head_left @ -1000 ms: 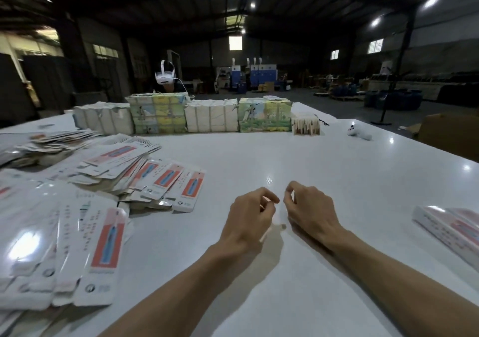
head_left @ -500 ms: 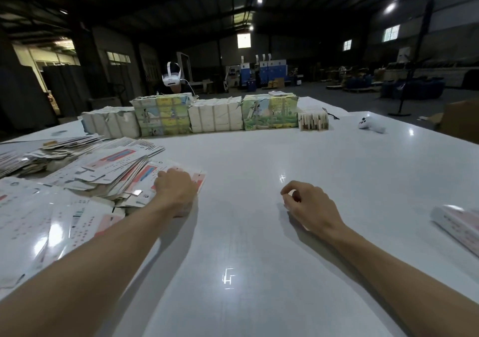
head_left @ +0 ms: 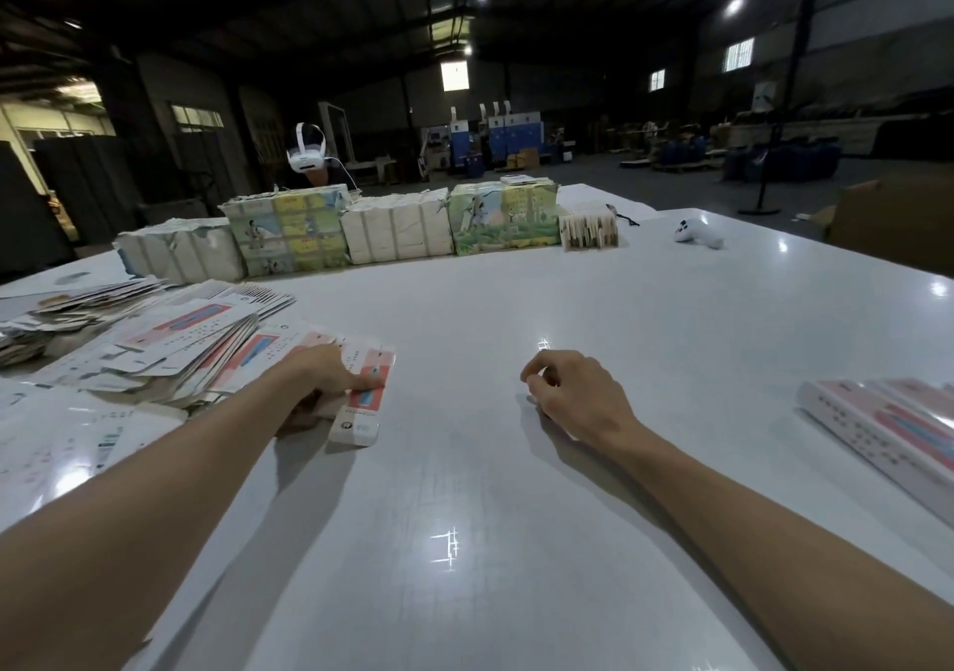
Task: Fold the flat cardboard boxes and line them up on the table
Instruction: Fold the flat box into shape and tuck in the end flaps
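Note:
A spread pile of flat white-and-red cardboard boxes (head_left: 170, 345) covers the left of the white table (head_left: 516, 541). My left hand (head_left: 317, 386) grips one flat box (head_left: 361, 402) at the pile's right edge, fingers on top of it and thumb underneath. My right hand (head_left: 573, 391) rests on the table in the middle, fingers loosely curled, holding nothing. Folded boxes (head_left: 888, 422) lie side by side at the right edge of the table.
A row of wrapped bundles (head_left: 340, 234) stands across the far side, with a small stack of cards (head_left: 588, 229) and a white controller (head_left: 697, 236) to their right. A person with a white headset (head_left: 307, 156) stands behind the bundles. A brown carton (head_left: 898, 221) is at far right.
My left hand swung from beside the right hand over to the pile and took hold of a flat box, pulling it slightly toward me. The right hand stayed in place.

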